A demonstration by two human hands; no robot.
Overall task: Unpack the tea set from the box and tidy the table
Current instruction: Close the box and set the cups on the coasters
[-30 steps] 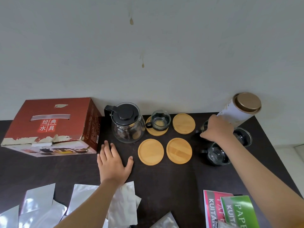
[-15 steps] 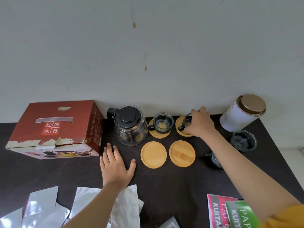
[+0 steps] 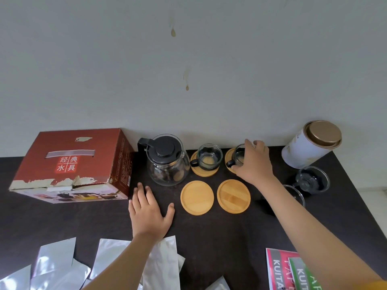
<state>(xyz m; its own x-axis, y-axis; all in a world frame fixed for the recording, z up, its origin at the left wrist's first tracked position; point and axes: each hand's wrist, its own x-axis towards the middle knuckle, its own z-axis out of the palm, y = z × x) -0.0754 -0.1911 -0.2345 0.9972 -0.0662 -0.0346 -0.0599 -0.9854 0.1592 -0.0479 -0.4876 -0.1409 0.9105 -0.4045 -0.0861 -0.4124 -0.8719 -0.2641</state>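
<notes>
- The red box (image 3: 69,164) sits farthest left of the teapot, lying on the dark table (image 3: 219,237) against the wall, its torn flap facing the person. Whether anything is left inside I cannot tell.
- Silver foil packets (image 3: 62,266) are strewn well in front of the teapot, down at the near edge of the table — clutter yet to be cleared.
- The left hand (image 3: 149,212) lies flat on the table just in front of the teapot, fingers spread and grasping nothing.
- The glass teapot (image 3: 166,162) with its black lid stands upright at the back, beside the box.
- Right of the teapot, one glass cup (image 3: 209,156) rests on a wooden coaster (image 3: 204,170); two bare coasters (image 3: 197,197) lie in front of it.
- Further right, the right hand (image 3: 252,164) curls its fingers around a second cup (image 3: 238,158), which is on or just over the back coaster. The step in hand looks like seating cups on coasters.
- Far right of the teapot stand a white tin (image 3: 310,143) with a bronze lid and two more cups (image 3: 313,180), off any coaster. I'd judge the next move calls for letting go gently, then bringing those cups to the bare coasters.
</notes>
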